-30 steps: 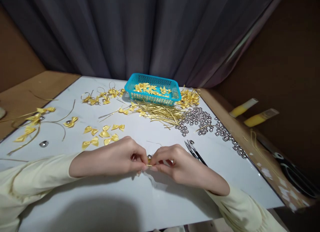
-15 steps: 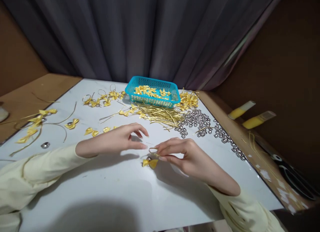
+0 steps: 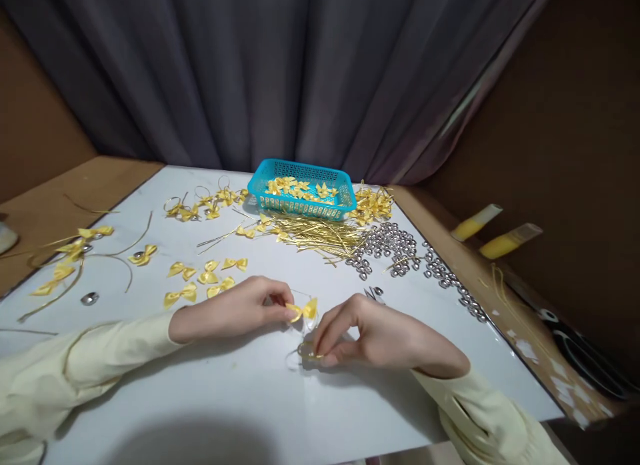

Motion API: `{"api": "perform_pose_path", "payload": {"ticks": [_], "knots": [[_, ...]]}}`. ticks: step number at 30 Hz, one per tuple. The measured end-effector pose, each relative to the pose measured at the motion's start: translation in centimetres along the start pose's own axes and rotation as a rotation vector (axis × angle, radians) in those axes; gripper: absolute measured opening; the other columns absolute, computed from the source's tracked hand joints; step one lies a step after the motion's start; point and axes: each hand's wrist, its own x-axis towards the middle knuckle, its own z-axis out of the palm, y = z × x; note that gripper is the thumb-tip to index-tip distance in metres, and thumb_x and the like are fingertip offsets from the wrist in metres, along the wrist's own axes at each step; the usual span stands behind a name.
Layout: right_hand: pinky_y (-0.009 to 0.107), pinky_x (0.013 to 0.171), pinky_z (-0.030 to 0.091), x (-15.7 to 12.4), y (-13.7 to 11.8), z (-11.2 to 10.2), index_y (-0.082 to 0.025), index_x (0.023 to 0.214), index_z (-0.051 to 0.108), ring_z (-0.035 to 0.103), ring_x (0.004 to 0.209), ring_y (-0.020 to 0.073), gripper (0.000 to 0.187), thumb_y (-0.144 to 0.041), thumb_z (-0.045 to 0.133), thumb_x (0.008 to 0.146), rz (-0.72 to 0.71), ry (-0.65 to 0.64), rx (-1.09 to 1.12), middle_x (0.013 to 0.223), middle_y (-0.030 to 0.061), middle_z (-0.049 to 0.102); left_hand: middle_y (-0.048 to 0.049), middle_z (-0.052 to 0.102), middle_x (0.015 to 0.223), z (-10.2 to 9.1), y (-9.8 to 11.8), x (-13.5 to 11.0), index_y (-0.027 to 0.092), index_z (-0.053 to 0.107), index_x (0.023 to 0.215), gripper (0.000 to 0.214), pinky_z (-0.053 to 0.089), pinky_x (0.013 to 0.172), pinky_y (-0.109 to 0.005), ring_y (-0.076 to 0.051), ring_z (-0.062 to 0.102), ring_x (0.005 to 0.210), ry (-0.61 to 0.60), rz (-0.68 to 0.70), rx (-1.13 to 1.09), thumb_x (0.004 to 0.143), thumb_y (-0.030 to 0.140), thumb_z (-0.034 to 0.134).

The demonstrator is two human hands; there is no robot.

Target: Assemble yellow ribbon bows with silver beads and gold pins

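My left hand [image 3: 239,311] rests on the white table [image 3: 210,398], its fingertips pinched on a small yellow ribbon bow [image 3: 303,310]. Just to the right and lower, my right hand [image 3: 373,336] is closed, thumb and forefinger pinching a thin gold wire loop with a small bell [image 3: 306,349] against the table. The bow hangs just above that loop. Both sleeves are pale yellow.
Loose yellow bows [image 3: 204,277] lie left of my hands. A blue basket [image 3: 302,189] of bows stands at the back, gold wires [image 3: 320,233] and silver bells [image 3: 395,246] in front of it. Snips [image 3: 374,293] peek out behind my right hand. Scissors [image 3: 575,338] lie at the far right.
My left hand came back from reaching left and now pinches the bow. My right hand moved down to the table with the wire loop.
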Motion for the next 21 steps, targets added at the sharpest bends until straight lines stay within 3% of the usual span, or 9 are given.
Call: {"api": "perform_pose_path", "payload": {"ticks": [5,8,10,12,16,18,21], "knots": [[0.028,0.078,0.050,-0.3,-0.2,-0.8,-0.017,0.075,0.076,0.065,0.078,0.0149,0.006,-0.015,0.071,0.072,-0.080,0.181,0.055,0.086,0.0055,0.070,-0.0067,0.066,0.093,-0.4,0.5,0.0,0.014,0.067,0.089,0.026,0.041,0.065,-0.023,-0.014,0.056,0.076,0.199,-0.100,-0.501,0.080,0.039,0.061],[0.031,0.079,0.049,0.3,0.4,-0.6,-0.020,0.073,0.075,0.064,0.081,0.0155,0.004,-0.021,0.071,0.073,-0.101,0.265,0.150,0.093,0.0049,0.068,-0.0078,0.067,0.096,0.2,0.7,-0.2,0.015,0.069,0.089,0.028,0.043,0.067,-0.026,-0.016,0.058,0.080,0.326,-0.113,-0.545,0.078,0.041,0.063],[0.034,0.083,0.048,0.8,0.8,-0.3,-0.021,0.073,0.075,0.062,0.088,0.0170,0.004,-0.023,0.072,0.072,-0.101,0.365,0.157,0.099,0.0055,0.066,-0.0064,0.069,0.091,0.6,0.7,-0.4,0.017,0.071,0.084,0.026,0.044,0.068,-0.028,-0.018,0.058,0.079,0.404,-0.040,-0.404,0.078,0.041,0.063],[0.036,0.090,0.044,1.2,1.0,0.0,-0.022,0.072,0.075,0.058,0.100,0.0189,0.002,-0.023,0.074,0.071,-0.100,0.474,0.128,0.107,0.0062,0.063,-0.0051,0.070,0.085,1.0,0.5,-0.5,0.019,0.072,0.078,0.020,0.044,0.071,-0.030,-0.018,0.058,0.078,0.509,0.146,-0.170,0.079,0.037,0.063],[0.038,0.098,0.039,1.5,0.9,0.6,-0.024,0.073,0.075,0.057,0.106,0.0186,0.005,-0.019,0.074,0.071,-0.128,0.497,0.132,0.115,0.0044,0.061,-0.0060,0.070,0.078,1.5,-0.2,-0.6,0.019,0.072,0.082,0.016,0.042,0.072,-0.032,-0.019,0.056,0.076,0.681,0.546,0.293,0.086,0.023,0.056],[0.036,0.093,0.044,1.6,0.9,0.7,-0.024,0.075,0.075,0.061,0.097,0.0171,0.006,-0.019,0.073,0.073,-0.150,0.487,0.141,0.106,0.0034,0.066,-0.0067,0.070,0.080,1.8,-0.4,-0.7,0.018,0.070,0.087,0.018,0.041,0.072,-0.033,-0.019,0.055,0.076,0.675,0.617,0.442,0.088,0.019,0.052],[0.031,0.080,0.049,1.8,1.1,0.8,-0.022,0.076,0.075,0.063,0.085,0.0160,0.006,-0.018,0.070,0.075,-0.184,0.495,0.090,0.088,0.0027,0.069,-0.0067,0.071,0.083,1.7,-0.1,-1.0,0.018,0.068,0.090,0.020,0.041,0.073,-0.033,-0.019,0.056,0.078,0.541,0.580,0.514,0.089,0.019,0.049]]}}
